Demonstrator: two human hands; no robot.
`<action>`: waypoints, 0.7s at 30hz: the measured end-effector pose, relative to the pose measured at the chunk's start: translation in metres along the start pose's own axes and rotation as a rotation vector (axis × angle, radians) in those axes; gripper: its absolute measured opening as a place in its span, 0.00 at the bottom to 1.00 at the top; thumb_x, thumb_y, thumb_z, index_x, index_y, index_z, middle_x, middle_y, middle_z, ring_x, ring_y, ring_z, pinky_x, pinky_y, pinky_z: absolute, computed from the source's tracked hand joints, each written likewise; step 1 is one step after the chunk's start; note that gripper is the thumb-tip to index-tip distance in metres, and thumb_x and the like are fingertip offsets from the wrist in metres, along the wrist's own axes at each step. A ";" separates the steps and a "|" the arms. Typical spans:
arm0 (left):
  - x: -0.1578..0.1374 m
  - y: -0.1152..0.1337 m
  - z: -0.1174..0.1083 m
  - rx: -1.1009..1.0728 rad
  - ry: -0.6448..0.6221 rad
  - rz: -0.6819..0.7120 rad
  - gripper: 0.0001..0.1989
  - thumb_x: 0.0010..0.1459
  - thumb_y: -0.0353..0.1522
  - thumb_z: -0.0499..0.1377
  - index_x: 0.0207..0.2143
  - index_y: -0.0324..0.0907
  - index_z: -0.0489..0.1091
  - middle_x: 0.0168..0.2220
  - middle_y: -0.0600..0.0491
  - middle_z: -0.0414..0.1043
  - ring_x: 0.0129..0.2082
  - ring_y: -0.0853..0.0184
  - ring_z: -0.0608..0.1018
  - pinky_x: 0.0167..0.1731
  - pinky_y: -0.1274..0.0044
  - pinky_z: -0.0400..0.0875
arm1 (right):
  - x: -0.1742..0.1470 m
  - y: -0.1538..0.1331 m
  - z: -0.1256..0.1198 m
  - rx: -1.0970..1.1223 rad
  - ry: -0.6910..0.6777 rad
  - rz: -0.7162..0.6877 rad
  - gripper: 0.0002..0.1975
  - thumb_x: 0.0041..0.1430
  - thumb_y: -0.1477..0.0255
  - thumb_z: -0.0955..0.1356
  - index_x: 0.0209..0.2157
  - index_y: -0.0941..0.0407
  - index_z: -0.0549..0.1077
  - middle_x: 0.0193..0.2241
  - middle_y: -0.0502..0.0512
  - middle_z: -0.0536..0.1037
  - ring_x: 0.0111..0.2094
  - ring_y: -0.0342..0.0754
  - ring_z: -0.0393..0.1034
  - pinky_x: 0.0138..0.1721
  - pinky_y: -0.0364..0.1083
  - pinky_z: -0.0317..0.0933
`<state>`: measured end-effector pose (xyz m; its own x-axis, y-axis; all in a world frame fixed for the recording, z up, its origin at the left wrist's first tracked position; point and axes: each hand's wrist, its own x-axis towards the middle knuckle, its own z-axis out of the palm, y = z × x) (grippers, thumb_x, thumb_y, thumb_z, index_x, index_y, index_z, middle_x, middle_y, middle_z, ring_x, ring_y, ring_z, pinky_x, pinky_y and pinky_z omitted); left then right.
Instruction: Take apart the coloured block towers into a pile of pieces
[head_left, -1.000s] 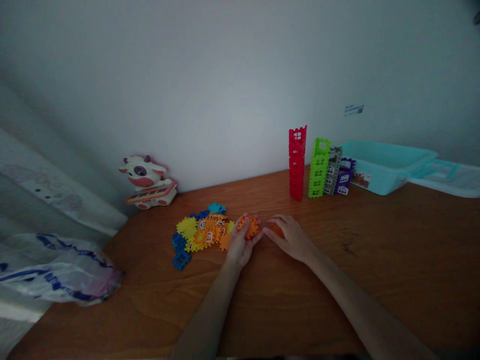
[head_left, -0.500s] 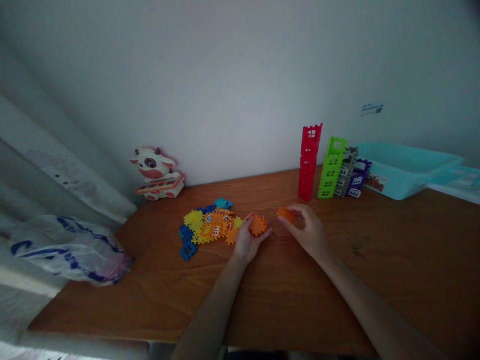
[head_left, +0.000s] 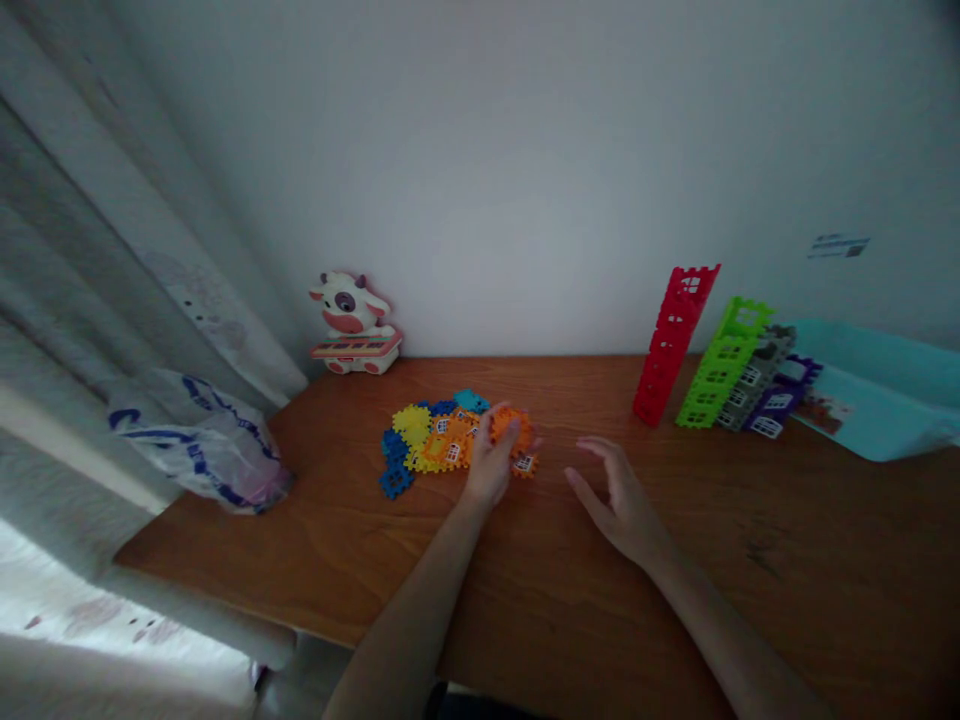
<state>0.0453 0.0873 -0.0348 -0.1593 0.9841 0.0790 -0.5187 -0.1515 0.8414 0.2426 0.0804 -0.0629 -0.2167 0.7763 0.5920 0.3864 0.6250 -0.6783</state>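
Note:
My left hand (head_left: 491, 468) is closed around orange toothed building blocks (head_left: 511, 428), the thumb lying over their front. An orange window block (head_left: 525, 465) shows just below them; whether it is joined to them I cannot tell. To the right, my right hand (head_left: 624, 512) is held above the table, thumb and fingers apart with nothing between them. Left of my left hand lies a loose pile of blocks: yellow blocks (head_left: 412, 424), orange window blocks (head_left: 448, 440), dark blue blocks (head_left: 396, 480) and a light blue block (head_left: 471, 400).
On the right stand a tall red block tower (head_left: 675, 345), a green tower (head_left: 724, 365), a grey tower (head_left: 754, 378) and a purple one (head_left: 780, 398). Behind them is a turquoise tub (head_left: 885, 400). A cow keyboard toy (head_left: 354, 325) and a plastic bag (head_left: 206, 440) are on the left.
My right hand has let go of the orange block it held and opened. The orange blocks in my left hand are now gripped under the thumb. The whole view has shifted and tilted.

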 end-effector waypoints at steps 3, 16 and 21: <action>0.018 0.025 -0.033 0.474 0.218 0.448 0.19 0.60 0.36 0.63 0.52 0.46 0.67 0.55 0.45 0.71 0.56 0.58 0.73 0.58 0.65 0.67 | 0.001 0.006 0.000 -0.059 -0.004 0.020 0.17 0.64 0.63 0.67 0.53 0.50 0.67 0.50 0.62 0.72 0.52 0.59 0.69 0.55 0.63 0.64; 0.035 0.036 -0.110 1.599 0.453 0.411 0.22 0.65 0.37 0.50 0.58 0.36 0.64 0.55 0.34 0.71 0.57 0.47 0.73 0.57 0.54 0.63 | 0.000 0.010 0.003 -0.096 -0.155 0.025 0.08 0.64 0.67 0.66 0.44 0.50 0.71 0.44 0.60 0.76 0.48 0.59 0.70 0.53 0.61 0.64; 0.029 0.031 -0.100 1.642 0.342 0.459 0.23 0.67 0.42 0.49 0.57 0.39 0.65 0.59 0.36 0.68 0.60 0.45 0.69 0.60 0.47 0.55 | -0.001 0.007 0.002 -0.098 -0.155 0.051 0.08 0.64 0.68 0.66 0.45 0.49 0.71 0.45 0.59 0.76 0.48 0.57 0.70 0.52 0.59 0.65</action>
<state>-0.0594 0.1018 -0.0598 -0.3051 0.7962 0.5225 0.9034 0.0683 0.4234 0.2435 0.0846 -0.0691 -0.3271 0.8150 0.4782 0.4845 0.5791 -0.6556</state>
